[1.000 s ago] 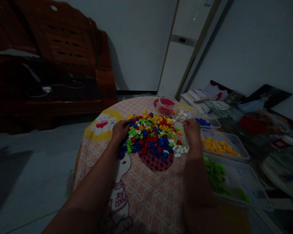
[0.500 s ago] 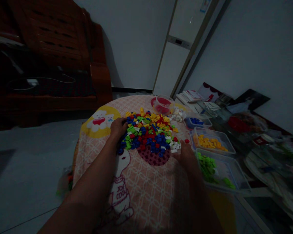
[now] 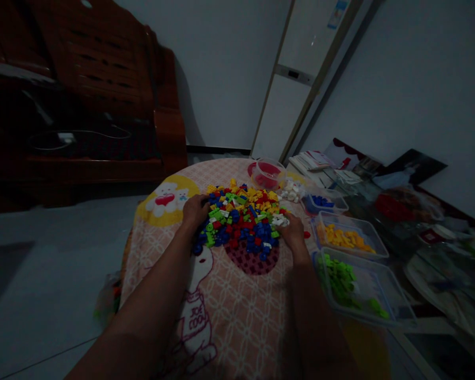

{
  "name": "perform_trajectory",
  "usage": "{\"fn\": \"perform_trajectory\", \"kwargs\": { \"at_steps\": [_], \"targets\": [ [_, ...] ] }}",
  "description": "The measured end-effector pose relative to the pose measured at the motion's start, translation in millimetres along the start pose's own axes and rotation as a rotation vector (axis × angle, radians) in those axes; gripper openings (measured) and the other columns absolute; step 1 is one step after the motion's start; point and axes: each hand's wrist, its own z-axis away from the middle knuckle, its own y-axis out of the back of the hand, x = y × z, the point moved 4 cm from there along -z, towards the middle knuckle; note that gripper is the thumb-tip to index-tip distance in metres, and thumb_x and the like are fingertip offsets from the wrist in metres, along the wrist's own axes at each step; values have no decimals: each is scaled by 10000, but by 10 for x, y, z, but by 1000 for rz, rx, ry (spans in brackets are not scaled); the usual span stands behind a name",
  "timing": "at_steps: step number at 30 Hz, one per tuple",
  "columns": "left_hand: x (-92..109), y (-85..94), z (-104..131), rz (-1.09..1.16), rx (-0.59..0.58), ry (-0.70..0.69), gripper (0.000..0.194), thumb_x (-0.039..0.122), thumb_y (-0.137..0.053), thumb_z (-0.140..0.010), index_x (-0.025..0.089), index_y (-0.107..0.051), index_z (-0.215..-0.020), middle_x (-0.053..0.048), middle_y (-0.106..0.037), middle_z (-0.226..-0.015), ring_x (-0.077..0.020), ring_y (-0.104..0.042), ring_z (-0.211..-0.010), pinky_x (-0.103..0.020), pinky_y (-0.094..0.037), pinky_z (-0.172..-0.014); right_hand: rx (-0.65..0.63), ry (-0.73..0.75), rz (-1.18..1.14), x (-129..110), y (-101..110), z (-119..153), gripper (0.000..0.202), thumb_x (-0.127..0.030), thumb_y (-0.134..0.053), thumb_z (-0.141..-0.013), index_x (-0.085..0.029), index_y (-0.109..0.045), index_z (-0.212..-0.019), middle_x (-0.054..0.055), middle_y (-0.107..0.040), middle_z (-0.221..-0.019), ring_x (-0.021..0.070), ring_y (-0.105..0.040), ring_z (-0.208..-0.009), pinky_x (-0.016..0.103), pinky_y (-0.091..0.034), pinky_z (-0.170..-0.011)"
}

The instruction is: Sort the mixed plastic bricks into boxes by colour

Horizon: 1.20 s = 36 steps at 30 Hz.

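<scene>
A mixed heap of plastic building bricks [image 3: 241, 216] in red, blue, yellow, green and white lies on the cloth-covered table. My left hand [image 3: 195, 212] rests against the heap's left edge, loosely curved and open, its fingertips partly hidden. On the opposite side, my right hand [image 3: 293, 231] reaches the heap's right edge with thumb and fingers apart around white bricks [image 3: 279, 220]. I see no brick lifted by either hand. A single red brick [image 3: 306, 235] lies on the cloth just right of my right hand.
Clear plastic boxes stand along the right: green bricks [image 3: 340, 282], yellow bricks [image 3: 346, 237] and blue bricks [image 3: 320, 201] inside. A round clear tub [image 3: 268, 174] and a white brick pile [image 3: 292, 191] are behind. A cluttered glass table [image 3: 415, 253] adjoins; a wooden bench [image 3: 170, 121] is left.
My right hand has moved forward and slightly left, from the cloth beside the heap onto its white bricks. My left hand keeps its place at the left edge. The view has shifted slightly.
</scene>
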Motion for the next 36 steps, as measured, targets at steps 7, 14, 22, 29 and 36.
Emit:
{"fn": "perform_trajectory", "kwargs": {
  "at_steps": [7, 14, 22, 29, 36],
  "targets": [
    [2, 22, 11, 10, -10, 2, 398, 242, -523, -842, 172, -704, -1189, -112, -707, -1195, -276, -632, -1129, -377, -490, -994, 37, 33, -105, -179, 237, -278, 564, -211, -592, -762, -112, -611, -1317, 153, -680, -1198, 226, -670, -896, 350, -511, -863],
    [-3, 19, 6, 12, -10, 15, 405, 248, -526, -841, 183, -700, -1201, -101, -707, -1203, -274, -629, -1136, -375, -481, -1009, 0, -49, 401, 60, 456, 197, 466, -107, -526, -784, -115, -625, -1239, 190, -631, -1216, 298, -547, -1194, 383, -408, -1009],
    [18, 30, 12, 11, -17, 22, 404, 245, -528, -842, 185, -701, -1202, -104, -703, -1210, -272, -627, -1146, -374, -480, -1010, 20, -78, 622, 155, 314, 265, 300, -60, -454, -816, -105, -685, -1001, 193, -665, -981, 287, -602, -988, 389, -410, -889],
    [21, 33, 16, -6, -30, 11, 407, 248, -520, -846, 194, -697, -1208, -104, -702, -1214, -276, -624, -1144, -383, -481, -1007, -30, -43, 617, 174, 279, 218, 302, -66, -431, -855, -123, -706, -965, 181, -678, -1010, 279, -612, -1016, 382, -409, -906],
    [2, 14, 8, 9, -20, 28, 404, 241, -529, -841, 178, -698, -1203, -110, -694, -1232, -272, -622, -1154, -368, -470, -1019, -78, -60, 449, 224, 208, 151, 394, -33, -452, -792, -87, -713, -1082, 191, -704, -1068, 262, -631, -1051, 331, -436, -899]
  ]
}}
